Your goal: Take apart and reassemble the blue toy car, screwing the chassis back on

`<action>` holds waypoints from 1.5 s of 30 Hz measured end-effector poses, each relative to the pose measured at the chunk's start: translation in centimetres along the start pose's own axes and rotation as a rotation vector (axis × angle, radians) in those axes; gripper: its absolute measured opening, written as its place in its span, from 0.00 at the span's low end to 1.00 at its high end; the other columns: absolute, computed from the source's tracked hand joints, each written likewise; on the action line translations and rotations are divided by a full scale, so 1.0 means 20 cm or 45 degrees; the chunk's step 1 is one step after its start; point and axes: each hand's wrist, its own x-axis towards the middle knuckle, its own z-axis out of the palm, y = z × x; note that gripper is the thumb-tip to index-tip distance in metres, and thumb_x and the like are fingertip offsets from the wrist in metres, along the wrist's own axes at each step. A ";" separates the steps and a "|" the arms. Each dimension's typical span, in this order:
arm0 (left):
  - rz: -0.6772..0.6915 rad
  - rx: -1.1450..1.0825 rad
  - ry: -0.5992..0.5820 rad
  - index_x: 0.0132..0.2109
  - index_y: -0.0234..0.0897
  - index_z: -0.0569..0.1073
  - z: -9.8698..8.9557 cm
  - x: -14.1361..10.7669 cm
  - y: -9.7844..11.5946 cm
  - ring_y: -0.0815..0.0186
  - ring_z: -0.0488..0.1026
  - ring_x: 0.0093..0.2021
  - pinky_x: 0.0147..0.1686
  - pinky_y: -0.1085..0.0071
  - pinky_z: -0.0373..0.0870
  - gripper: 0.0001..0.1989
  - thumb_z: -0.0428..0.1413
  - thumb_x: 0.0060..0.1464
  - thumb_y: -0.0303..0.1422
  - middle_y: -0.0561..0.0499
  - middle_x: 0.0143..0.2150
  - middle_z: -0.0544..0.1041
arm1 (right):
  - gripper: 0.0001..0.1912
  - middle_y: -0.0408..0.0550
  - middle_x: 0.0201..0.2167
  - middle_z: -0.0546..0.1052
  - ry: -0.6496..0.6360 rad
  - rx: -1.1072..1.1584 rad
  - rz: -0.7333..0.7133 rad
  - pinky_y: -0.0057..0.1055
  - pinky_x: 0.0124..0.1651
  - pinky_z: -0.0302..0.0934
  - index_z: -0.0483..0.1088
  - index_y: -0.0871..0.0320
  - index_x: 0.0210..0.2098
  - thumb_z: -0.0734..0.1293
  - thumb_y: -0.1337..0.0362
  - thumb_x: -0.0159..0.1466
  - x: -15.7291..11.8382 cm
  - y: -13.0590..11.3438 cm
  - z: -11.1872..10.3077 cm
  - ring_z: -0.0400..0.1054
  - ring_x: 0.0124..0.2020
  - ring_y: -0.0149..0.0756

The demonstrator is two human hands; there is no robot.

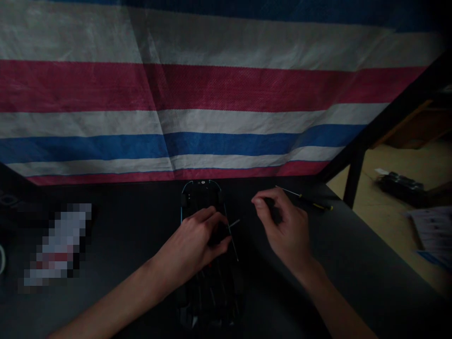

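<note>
A dark toy car [213,292], its underside seemingly facing up, lies lengthwise on the black table. Over its middle rests my left hand [203,235], fingers curled, with a thin light rod [234,223] sticking out beside the fingertips; what the fingers grip is too dark to tell. To the right of the car, my right hand [282,226] hovers above the table with thumb and index finger pinched together. Anything between those fingertips is too small to make out. A screwdriver [312,203] with a black and yellow handle lies just behind my right hand.
A pixelated pale object [58,245] lies on the table [120,282] at the left. A striped sheet [212,89] hangs behind the table. Beyond the right edge, a dark object [400,186] and papers [432,233] are on a lower pale surface.
</note>
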 end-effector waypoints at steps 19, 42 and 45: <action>0.054 -0.148 -0.016 0.52 0.36 0.74 0.02 -0.01 -0.05 0.60 0.78 0.45 0.47 0.60 0.78 0.11 0.59 0.65 0.33 0.48 0.48 0.76 | 0.02 0.41 0.31 0.76 -0.045 -0.234 -0.212 0.25 0.32 0.64 0.69 0.53 0.41 0.65 0.65 0.73 -0.03 -0.01 0.01 0.71 0.30 0.29; 0.067 -0.118 -0.006 0.52 0.35 0.75 0.00 0.00 -0.04 0.62 0.76 0.40 0.40 0.63 0.75 0.11 0.60 0.64 0.33 0.47 0.48 0.76 | 0.06 0.44 0.36 0.77 -0.167 -0.214 -0.244 0.31 0.43 0.65 0.68 0.54 0.45 0.60 0.69 0.73 -0.01 -0.02 -0.01 0.73 0.38 0.34; 0.058 -0.102 -0.014 0.51 0.34 0.76 0.00 0.00 -0.03 0.62 0.76 0.39 0.39 0.64 0.75 0.11 0.60 0.64 0.34 0.46 0.47 0.76 | 0.05 0.44 0.37 0.78 -0.165 -0.237 -0.216 0.32 0.41 0.65 0.69 0.53 0.46 0.62 0.67 0.73 -0.01 -0.04 0.00 0.73 0.36 0.34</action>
